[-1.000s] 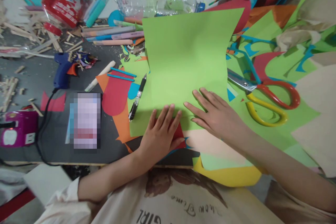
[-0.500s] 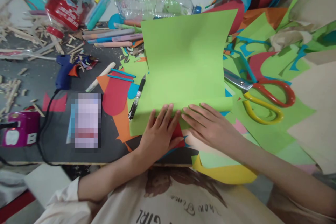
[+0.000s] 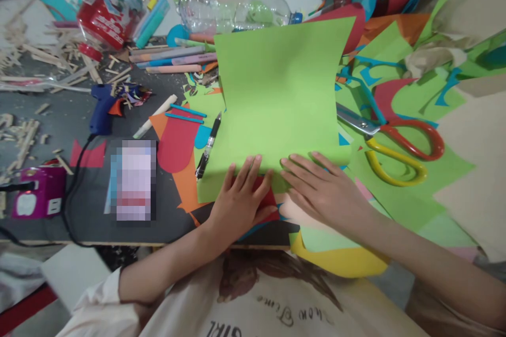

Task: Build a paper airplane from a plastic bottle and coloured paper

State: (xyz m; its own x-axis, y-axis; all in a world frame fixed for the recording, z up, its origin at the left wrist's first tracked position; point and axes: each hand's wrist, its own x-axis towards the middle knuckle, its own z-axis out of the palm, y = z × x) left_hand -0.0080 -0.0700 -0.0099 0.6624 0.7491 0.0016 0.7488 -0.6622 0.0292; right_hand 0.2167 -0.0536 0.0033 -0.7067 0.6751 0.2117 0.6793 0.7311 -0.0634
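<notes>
A large sheet of green paper point(image 3: 280, 89) lies in front of me, its far part curving up and its near edge folded over. My left hand point(image 3: 241, 189) rests on the near fold with its fingers spread. Just to its right, my right hand point(image 3: 320, 184) lies flat on the same fold, fingers stretched out. Neither hand grips anything. A black pen point(image 3: 209, 142) sits on the sheet's left side. Scissors point(image 3: 371, 129) with one red and one yellow handle lie to the right of the sheet.
A blue glue gun point(image 3: 103, 108) and a phone point(image 3: 136, 179) lie on the dark table at left, with a purple box point(image 3: 39, 192) nearby. Clear plastic bottle point(image 3: 237, 10), markers point(image 3: 174, 58) and wood scraps are behind. Green paper scraps point(image 3: 427, 168) cover the right side.
My right hand has slid slightly to the right along the fold. My left hand stays nearly in place. The view has shifted a little.
</notes>
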